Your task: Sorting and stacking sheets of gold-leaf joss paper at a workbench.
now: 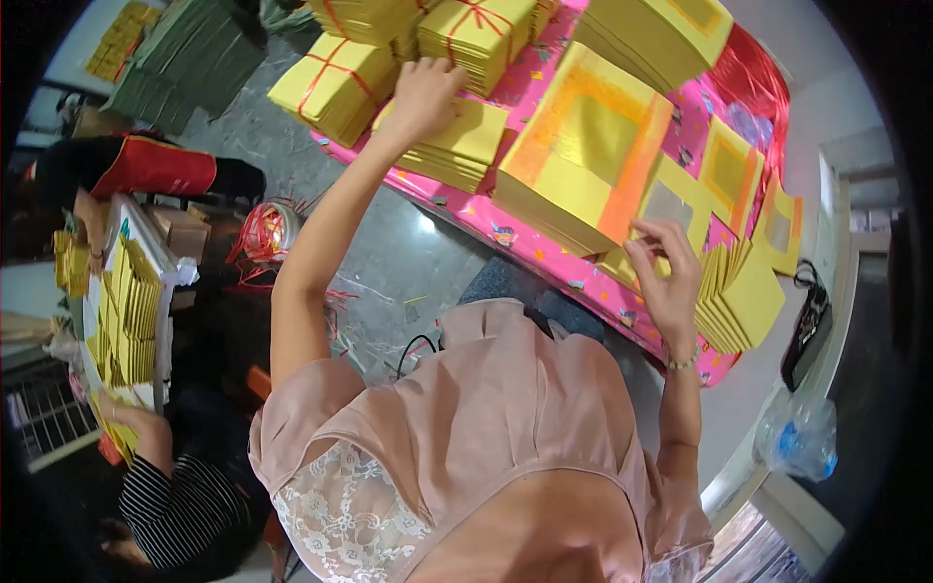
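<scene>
My left hand point(426, 100) is closed over a low stack of yellow paper point(459, 146), fingers bent over its far side. Close to the near right corner of a taller yellow paper stack point(583, 131) with an orange border on top is my right hand point(668, 277). Its thumb and forefinger are bent toward that corner with a small gap between them, and I see nothing held. Yellow bundles tied with red string point(335, 83) stand just beyond my left hand. Fanned yellow sheets point(734, 301) lie to the right of my right hand.
A pink patterned cloth point(544, 248) covers the table. More yellow stacks point(661, 39) and shiny red ribbon point(758, 83) lie at the back right. At the left, two people work beside a table with yellow bundles point(126, 311). A bucket of red string point(267, 233) stands on the floor.
</scene>
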`<state>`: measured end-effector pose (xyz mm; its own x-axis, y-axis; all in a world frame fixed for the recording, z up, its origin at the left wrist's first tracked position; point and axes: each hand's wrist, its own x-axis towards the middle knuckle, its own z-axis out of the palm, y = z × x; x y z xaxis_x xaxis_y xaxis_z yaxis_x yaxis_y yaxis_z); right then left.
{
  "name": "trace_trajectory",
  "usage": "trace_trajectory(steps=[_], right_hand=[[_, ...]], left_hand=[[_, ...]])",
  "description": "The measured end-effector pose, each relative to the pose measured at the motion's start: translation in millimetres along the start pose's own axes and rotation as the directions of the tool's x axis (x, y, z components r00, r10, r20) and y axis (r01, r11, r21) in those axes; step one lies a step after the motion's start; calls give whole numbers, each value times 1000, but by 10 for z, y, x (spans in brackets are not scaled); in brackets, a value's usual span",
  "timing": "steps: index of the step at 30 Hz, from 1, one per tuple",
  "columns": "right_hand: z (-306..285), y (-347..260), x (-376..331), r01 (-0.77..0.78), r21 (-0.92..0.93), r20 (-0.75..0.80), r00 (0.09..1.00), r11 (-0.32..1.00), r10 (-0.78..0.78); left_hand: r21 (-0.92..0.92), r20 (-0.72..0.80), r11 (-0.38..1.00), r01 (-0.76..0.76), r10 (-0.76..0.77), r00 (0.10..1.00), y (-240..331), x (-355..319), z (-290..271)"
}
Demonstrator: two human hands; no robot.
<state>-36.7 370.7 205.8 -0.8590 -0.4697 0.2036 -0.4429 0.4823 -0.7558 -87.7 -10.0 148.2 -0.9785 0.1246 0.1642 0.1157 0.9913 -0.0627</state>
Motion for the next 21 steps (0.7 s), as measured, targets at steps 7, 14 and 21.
trace_trajectory(steps=[7,14,21], right_hand=[[39,15,109,302,-305,44,952,903,-304],[41,71,132,348,-283,22,934,894,-357],[52,107,199,253,-137,-18,966,958,-258]], left_hand=[[-248,14,955,162,-164,986,35,-304,299],[-250,25,963,97,-94,995,36,-519,548],[-276,-66,956,101,-124,990,72,-544,556]])
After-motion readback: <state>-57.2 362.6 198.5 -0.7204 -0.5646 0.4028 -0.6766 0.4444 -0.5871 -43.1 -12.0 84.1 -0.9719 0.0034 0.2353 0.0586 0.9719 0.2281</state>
